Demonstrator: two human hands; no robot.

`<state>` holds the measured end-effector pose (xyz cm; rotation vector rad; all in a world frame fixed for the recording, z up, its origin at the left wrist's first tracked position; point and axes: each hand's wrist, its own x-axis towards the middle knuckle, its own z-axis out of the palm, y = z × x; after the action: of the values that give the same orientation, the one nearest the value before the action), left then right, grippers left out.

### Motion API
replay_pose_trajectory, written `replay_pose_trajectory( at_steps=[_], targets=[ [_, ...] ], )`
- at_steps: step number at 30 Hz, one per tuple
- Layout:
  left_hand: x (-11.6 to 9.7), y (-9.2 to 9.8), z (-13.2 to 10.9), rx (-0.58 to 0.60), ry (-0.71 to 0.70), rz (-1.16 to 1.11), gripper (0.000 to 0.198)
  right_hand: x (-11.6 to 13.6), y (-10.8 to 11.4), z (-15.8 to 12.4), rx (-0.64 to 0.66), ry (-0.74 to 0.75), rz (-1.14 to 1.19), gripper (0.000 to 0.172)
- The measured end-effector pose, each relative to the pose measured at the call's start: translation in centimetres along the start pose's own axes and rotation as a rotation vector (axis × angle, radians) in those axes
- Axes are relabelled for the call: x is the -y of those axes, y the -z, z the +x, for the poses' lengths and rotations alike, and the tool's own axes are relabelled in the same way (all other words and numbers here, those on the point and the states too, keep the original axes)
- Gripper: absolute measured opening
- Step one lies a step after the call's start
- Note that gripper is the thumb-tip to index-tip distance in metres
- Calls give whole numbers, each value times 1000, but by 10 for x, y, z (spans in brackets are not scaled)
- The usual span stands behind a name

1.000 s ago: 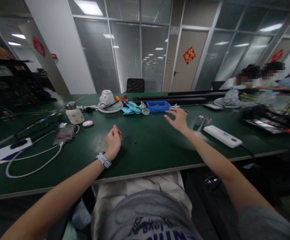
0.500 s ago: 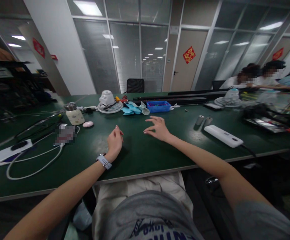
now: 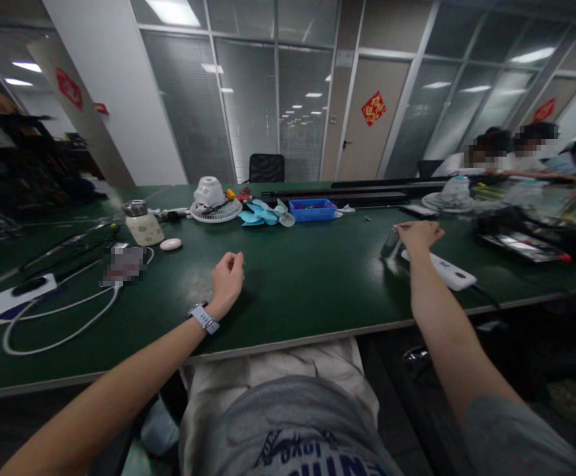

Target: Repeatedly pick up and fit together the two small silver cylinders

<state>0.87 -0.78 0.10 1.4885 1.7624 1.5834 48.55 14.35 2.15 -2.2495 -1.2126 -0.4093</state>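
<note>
My right hand [image 3: 420, 234] reaches over the table on the right, its fingertips pinched at the top of a small grey metal cylinder [image 3: 389, 245]. Part of its fingers is hidden behind the back of the hand. A second cylinder beside it is mostly covered. Just under and behind this wrist lies a white power strip [image 3: 453, 272]. My left hand [image 3: 228, 276], with a watch [image 3: 204, 318] on the wrist, rests by the middle of the green tabletop [image 3: 297, 284]. Its fingers are curled in, and nothing shows in them.
At the back stand a white fan part [image 3: 209, 199], light-blue fan blades [image 3: 262, 213] and a blue tray [image 3: 312, 210]. On the left are a patterned bottle [image 3: 143, 225], a pink oval object [image 3: 171, 244] and a white cable [image 3: 69, 347]. Other people sit at the far right.
My right hand has swung from the middle of the table to the right, onto the metal cylinders, and its spread fingers have drawn together. My left hand stays nearly in place.
</note>
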Motion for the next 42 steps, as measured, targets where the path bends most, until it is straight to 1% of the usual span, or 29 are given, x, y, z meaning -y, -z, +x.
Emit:
replay_pose_trajectory(
  at_steps=[3, 6, 8, 12, 19, 21, 25, 27, 30, 32, 34, 39, 41, 42],
  targets=[
    [-2, 0, -1, 2, -11, 11, 29, 3, -4, -1, 26, 13, -7, 30],
    [-3, 1, -2, 4, -24, 18, 29, 3, -5, 1, -15, 16, 16, 31],
    [-2, 0, -2, 2, -30, 11, 29, 2, -4, 1, -17, 7, 24, 32],
    [0, 0, -1, 4, -43, 6, 29, 2, 0, -1, 50, -32, 14, 32],
    [1, 0, -1, 11, -52, 11, 29, 8, 9, -5, 133, -54, 15, 29],
    [0, 1, -1, 13, -45, 8, 29, 6, 11, -5, 132, -58, 35, 32],
    [-4, 2, -3, 7, -40, 7, 30, -6, 14, -5, 77, -99, 87, 49],
    [-5, 2, -3, 2, -48, 10, 30, -12, 15, -4, 128, -151, 103, 50],
    [-4, 1, -3, 0, -62, 25, 30, -17, 17, -3, 226, -194, 121, 42],
    [-4, 1, -3, -2, -64, 29, 30, -18, 19, -2, 241, -202, 120, 41],
    [-3, 1, -3, 1, -63, 24, 30, -18, 22, 0, 245, -212, 109, 44],
    [-2, 1, -3, 10, -71, 12, 31, -19, 29, 6, 289, -223, 83, 58],
    [-2, 1, -3, 8, -76, 18, 31, -18, 31, 7, 335, -201, 63, 60],
    [-1, 1, -2, 8, -75, 21, 31, -16, 32, 7, 348, -160, 50, 60]
  ],
)
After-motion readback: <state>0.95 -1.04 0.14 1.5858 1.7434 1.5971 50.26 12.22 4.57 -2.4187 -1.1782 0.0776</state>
